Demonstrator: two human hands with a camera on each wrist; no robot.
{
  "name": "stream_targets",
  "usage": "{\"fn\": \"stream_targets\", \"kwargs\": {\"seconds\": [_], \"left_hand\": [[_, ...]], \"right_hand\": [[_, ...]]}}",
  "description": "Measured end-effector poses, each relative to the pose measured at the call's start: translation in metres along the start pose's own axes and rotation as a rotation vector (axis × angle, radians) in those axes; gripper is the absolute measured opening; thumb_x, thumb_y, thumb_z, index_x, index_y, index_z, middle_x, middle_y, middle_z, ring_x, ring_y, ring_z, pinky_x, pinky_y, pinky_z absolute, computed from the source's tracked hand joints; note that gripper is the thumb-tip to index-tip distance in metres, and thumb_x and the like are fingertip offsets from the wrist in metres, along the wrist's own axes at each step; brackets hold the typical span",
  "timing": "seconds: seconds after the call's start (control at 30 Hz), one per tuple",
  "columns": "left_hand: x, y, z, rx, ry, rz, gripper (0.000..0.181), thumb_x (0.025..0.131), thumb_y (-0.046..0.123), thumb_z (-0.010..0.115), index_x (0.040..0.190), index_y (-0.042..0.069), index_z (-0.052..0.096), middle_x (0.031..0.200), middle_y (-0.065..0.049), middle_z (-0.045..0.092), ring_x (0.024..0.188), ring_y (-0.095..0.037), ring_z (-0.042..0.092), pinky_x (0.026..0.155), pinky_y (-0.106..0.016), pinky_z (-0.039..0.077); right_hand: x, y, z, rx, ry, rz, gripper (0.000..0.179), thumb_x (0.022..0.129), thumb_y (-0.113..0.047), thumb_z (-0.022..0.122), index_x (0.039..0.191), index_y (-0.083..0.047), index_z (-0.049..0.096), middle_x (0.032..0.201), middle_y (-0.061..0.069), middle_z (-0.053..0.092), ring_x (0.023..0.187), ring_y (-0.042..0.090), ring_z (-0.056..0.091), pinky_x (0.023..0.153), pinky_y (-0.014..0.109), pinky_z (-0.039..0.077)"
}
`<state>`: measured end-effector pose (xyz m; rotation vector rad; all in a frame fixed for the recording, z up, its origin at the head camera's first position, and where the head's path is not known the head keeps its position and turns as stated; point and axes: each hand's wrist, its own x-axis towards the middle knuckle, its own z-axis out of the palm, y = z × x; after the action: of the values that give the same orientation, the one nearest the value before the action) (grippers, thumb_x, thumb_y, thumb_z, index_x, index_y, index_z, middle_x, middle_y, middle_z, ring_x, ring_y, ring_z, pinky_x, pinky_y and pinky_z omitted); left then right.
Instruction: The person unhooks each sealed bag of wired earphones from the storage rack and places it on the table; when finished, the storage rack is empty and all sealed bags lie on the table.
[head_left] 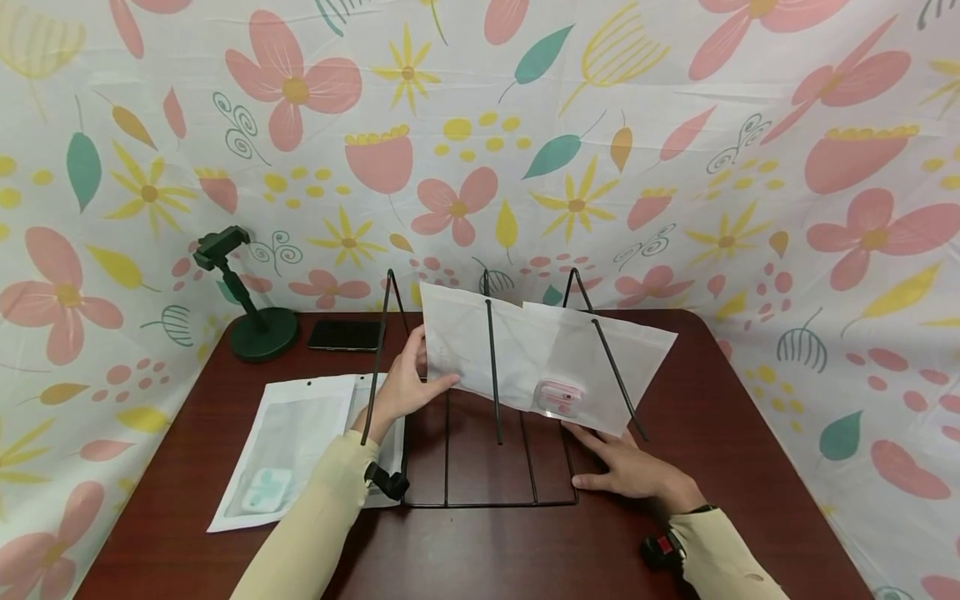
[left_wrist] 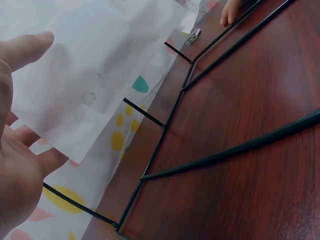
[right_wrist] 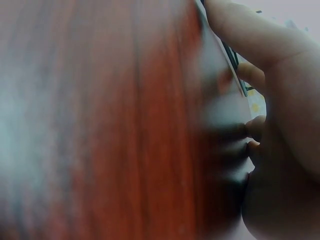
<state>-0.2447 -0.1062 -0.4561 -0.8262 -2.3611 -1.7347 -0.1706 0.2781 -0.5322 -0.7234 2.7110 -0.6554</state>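
Two white pouches overlap, tilted, behind the front prongs of a black wire rack (head_left: pixel 491 505). The left white pouch (head_left: pixel 465 333) looks plain; the right pouch (head_left: pixel 630 350) has a window showing a pink phone case (head_left: pixel 561 397). My left hand (head_left: pixel 405 379) holds the left pouch at its lower left edge, thumb in front and fingers partly behind it (left_wrist: pixel 32 137). By the rack's right side, my right hand (head_left: pixel 626 468) spreads low over the table, its fingertips partly hidden under the right pouch. The right wrist view shows its thumb (right_wrist: pixel 250 35) near a wire and a pale edge.
Left of the rack lie more white pouches (head_left: pixel 300 417), one with a mint-coloured case (head_left: pixel 267 490) inside. Behind them are a black phone (head_left: pixel 345 335) and a dark green stand (head_left: pixel 262 333) on the brown table (head_left: pixel 465 558). A flowered cloth (head_left: pixel 480 125) hangs behind.
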Motion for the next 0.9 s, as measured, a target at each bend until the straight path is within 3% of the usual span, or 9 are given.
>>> {"fn": "stream_targets", "kwargs": {"seconds": [0.17,0.3,0.43,0.6,0.77,0.9], "left_hand": [[0.001,-0.001,0.003,-0.031,0.0,0.029,0.079,0.082,0.003,0.076,0.146,0.001,0.029,0.116,-0.025,0.063,0.104,-0.036,0.065,0.082,-0.053,0.054],[0.001,0.003,0.005,-0.058,-0.011,0.066,0.074,0.082,-0.003,0.074,0.142,-0.002,0.031,0.12,-0.023,0.059,0.106,-0.031,0.063,0.085,-0.043,0.055],[0.0,0.005,0.005,-0.052,-0.014,0.062,0.067,0.082,-0.004,0.073,0.138,-0.002,0.037,0.121,-0.021,0.057,0.107,-0.028,0.062,0.087,-0.034,0.053],[-0.001,0.007,0.006,-0.047,-0.029,0.014,0.054,0.084,0.0,0.073,0.131,-0.002,0.047,0.119,-0.02,0.06,0.107,-0.026,0.062,0.088,-0.033,0.052],[-0.004,0.009,0.006,-0.069,-0.058,-0.05,0.039,0.087,0.003,0.071,0.123,-0.001,0.056,0.113,-0.018,0.065,0.097,-0.013,0.064,0.082,-0.029,0.055],[-0.006,0.011,0.007,-0.064,-0.065,-0.057,0.03,0.088,0.003,0.071,0.116,-0.002,0.062,0.107,-0.019,0.069,0.09,-0.006,0.065,0.077,-0.027,0.055]], "right_hand": [[0.001,0.0,0.0,0.002,-0.004,0.0,0.087,0.086,-0.059,0.063,0.156,-0.029,0.021,0.161,0.014,0.015,0.144,0.045,0.009,0.107,0.067,0.021],[0.001,-0.001,-0.001,0.015,-0.008,0.009,0.087,0.086,-0.058,0.064,0.156,-0.027,0.023,0.161,0.014,0.016,0.144,0.044,0.009,0.107,0.068,0.02],[0.001,0.0,0.0,0.028,-0.006,0.015,0.087,0.085,-0.057,0.066,0.155,-0.028,0.024,0.16,0.015,0.013,0.144,0.044,0.004,0.107,0.068,0.018],[0.001,0.002,0.001,0.038,0.03,-0.029,0.09,0.084,-0.053,0.07,0.156,-0.031,0.022,0.16,0.013,0.007,0.143,0.043,0.004,0.105,0.069,0.017],[0.0,0.001,0.002,0.044,0.048,-0.054,0.093,0.083,-0.052,0.072,0.156,-0.035,0.017,0.162,0.01,0.004,0.143,0.043,0.006,0.104,0.07,0.019],[0.0,0.001,0.001,0.042,0.037,-0.045,0.091,0.084,-0.052,0.071,0.156,-0.032,0.02,0.161,0.013,0.006,0.143,0.043,0.006,0.105,0.069,0.02]]}}
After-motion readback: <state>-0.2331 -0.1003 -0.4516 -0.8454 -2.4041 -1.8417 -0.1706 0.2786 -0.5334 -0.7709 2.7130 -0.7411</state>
